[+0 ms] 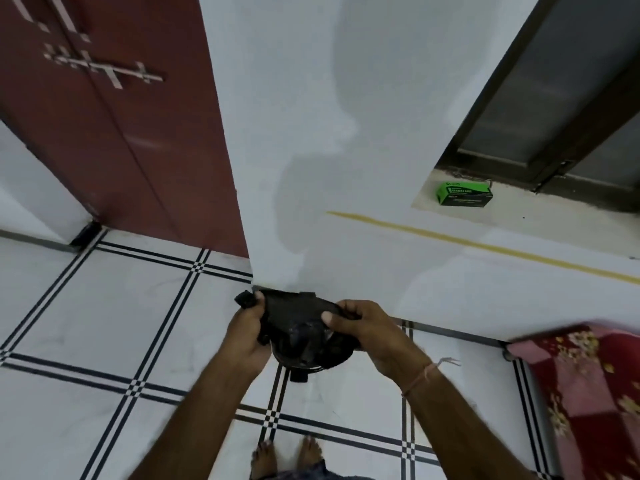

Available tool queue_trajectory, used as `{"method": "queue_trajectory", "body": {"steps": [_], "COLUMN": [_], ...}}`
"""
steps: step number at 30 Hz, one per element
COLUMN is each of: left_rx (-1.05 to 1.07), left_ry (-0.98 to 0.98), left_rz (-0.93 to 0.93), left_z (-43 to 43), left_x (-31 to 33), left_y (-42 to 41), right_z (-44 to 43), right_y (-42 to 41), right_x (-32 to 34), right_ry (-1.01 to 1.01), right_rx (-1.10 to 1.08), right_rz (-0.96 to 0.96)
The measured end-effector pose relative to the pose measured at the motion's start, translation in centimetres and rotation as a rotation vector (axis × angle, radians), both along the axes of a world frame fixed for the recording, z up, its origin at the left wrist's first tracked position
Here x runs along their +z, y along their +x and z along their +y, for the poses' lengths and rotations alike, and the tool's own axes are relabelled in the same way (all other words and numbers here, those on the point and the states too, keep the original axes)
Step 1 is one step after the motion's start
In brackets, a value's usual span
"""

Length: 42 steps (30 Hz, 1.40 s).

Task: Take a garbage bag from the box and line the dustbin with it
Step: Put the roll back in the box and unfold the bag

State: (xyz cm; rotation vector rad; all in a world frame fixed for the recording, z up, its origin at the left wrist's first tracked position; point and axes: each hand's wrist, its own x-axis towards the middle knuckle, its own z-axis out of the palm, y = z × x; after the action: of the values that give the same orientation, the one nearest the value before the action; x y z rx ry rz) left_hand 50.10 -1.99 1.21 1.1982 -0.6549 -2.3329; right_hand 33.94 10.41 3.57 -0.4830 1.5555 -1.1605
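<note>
A black garbage bag (294,308) is stretched between both hands, just above a small black dustbin (308,355) that stands on the floor against the white wall. My left hand (247,332) pinches the bag's left edge. My right hand (363,327) grips its right edge, thumb on top. The bag covers most of the bin's opening, and only the bin's lower rim shows under the hands. The green garbage bag box (464,194) lies on the window ledge far to the right, apart from both hands.
A dark red door (131,133) with a metal latch stands at left. White floor tiles (104,323) carry black line borders. A red floral bedcover (588,393) juts in at the right. My bare feet (287,455) are below the bin. A dark-framed window (571,98) sits above the ledge.
</note>
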Motion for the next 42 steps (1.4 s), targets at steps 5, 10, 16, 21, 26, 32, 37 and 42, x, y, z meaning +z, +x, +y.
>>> {"method": "queue_trajectory", "body": {"steps": [5, 10, 16, 21, 26, 32, 37, 42], "left_rx": [-0.417, -0.016, -0.16, 0.172, 0.161, -0.172, -0.502, -0.399], "left_ry": [-0.447, -0.005, -0.241, -0.072, -0.05, -0.593, -0.807, -0.689], "left_rz": [-0.326, -0.002, -0.202, -0.077, -0.062, -0.445, -0.065, -0.012], "left_z": [2.4, 2.8, 3.3, 3.0, 2.3, 1.2, -2.2, -3.1], "left_x": [-0.7, -0.3, -0.2, -1.7, -2.2, -0.6, 3.3, 3.2], "left_y": [2.7, 2.7, 3.6, 3.8, 5.2, 6.8, 5.0, 5.0], "right_z": [0.3, 1.9, 1.9, 1.1, 0.9, -0.7, -2.3, -2.8], "right_y": [1.0, 1.2, 1.7, 3.4, 4.4, 4.3, 3.9, 4.5], "right_x": [0.1, -0.5, -1.4, -1.4, -1.6, 0.2, 2.8, 3.2], "right_ry": [-0.054, 0.002, -0.076, -0.029, -0.063, -0.204, -0.15, -0.189], "right_rx": [-0.138, 0.021, -0.301, -0.137, -0.227, 0.025, 0.329, 0.092], "right_rz": [0.015, -0.046, -0.117, -0.211, -0.165, 0.108, 0.193, 0.231]}}
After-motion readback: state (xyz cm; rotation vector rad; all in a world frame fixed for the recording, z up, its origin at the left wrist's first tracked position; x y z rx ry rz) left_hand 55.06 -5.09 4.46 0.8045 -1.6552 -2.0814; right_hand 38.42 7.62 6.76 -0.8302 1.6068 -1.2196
